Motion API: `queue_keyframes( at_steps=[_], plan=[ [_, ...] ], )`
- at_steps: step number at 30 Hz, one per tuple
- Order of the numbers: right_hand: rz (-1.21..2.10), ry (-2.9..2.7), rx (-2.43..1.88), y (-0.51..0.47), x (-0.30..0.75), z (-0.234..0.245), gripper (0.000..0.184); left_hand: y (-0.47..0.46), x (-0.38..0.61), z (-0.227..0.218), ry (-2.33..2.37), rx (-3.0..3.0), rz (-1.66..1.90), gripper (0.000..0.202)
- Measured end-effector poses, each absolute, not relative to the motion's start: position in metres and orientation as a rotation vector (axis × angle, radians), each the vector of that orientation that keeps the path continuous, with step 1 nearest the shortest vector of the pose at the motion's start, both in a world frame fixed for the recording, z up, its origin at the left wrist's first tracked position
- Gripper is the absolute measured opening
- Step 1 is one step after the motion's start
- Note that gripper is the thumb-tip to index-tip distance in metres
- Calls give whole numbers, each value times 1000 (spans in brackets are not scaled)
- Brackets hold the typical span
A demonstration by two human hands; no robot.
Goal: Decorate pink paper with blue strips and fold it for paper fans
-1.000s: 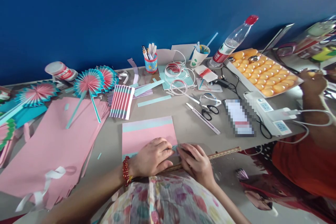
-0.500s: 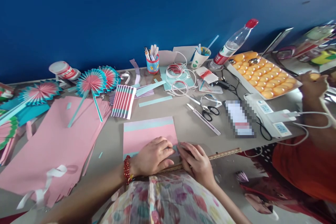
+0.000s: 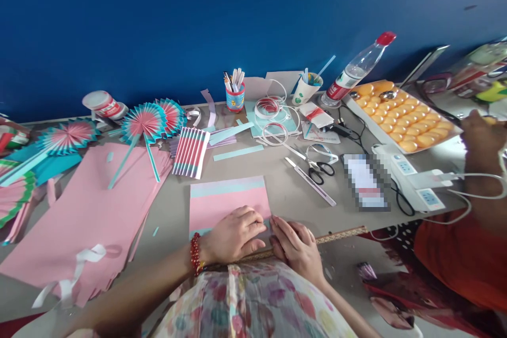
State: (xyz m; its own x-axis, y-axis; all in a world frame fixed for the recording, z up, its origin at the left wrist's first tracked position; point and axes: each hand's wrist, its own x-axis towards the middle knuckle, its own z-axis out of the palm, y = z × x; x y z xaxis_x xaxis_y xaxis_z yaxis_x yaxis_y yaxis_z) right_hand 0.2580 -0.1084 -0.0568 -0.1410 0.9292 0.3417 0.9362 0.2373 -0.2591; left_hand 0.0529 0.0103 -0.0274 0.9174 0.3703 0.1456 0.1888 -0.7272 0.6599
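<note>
A pink sheet of paper [image 3: 227, 200] with a light teal band along its far edge lies on the grey table [image 3: 285, 190] just in front of me. My left hand [image 3: 233, 235], with a red bead bracelet at the wrist, rests on the sheet's near edge with fingers curled and pressing down. My right hand [image 3: 295, 245] sits at the sheet's near right corner, fingertips pressed together on the paper's edge. The two hands almost touch. The near edge of the sheet is hidden under them.
Large pink sheets [image 3: 83, 216] and paper fans [image 3: 144, 121] lie at left, a pleated strip [image 3: 192, 152] behind. Scissors [image 3: 320, 168], a craft knife [image 3: 311, 182], tape rolls [image 3: 269, 108], pen cup [image 3: 235, 96], bottle [image 3: 356, 69], tray of orange pieces [image 3: 404, 119] and power strip [image 3: 412, 179] fill the right. Another person's hand [image 3: 481, 134] is at far right.
My hands stay on the sheet's near edge, barely shifting. The view has drifted slightly left, so everything sits a little further right. The other person's hand has lowered a bit.
</note>
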Motion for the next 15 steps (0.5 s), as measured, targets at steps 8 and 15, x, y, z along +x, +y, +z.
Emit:
queue_keyframes(
  at_steps=[8,15],
  plan=[
    [25,-2247,-1674,-110,269,-48,40,10,52,-26,396,2375,378,32],
    [98,-2094,-1633,-91,269,-39,56,12,50,-26,398,2307,426,35]
  ],
)
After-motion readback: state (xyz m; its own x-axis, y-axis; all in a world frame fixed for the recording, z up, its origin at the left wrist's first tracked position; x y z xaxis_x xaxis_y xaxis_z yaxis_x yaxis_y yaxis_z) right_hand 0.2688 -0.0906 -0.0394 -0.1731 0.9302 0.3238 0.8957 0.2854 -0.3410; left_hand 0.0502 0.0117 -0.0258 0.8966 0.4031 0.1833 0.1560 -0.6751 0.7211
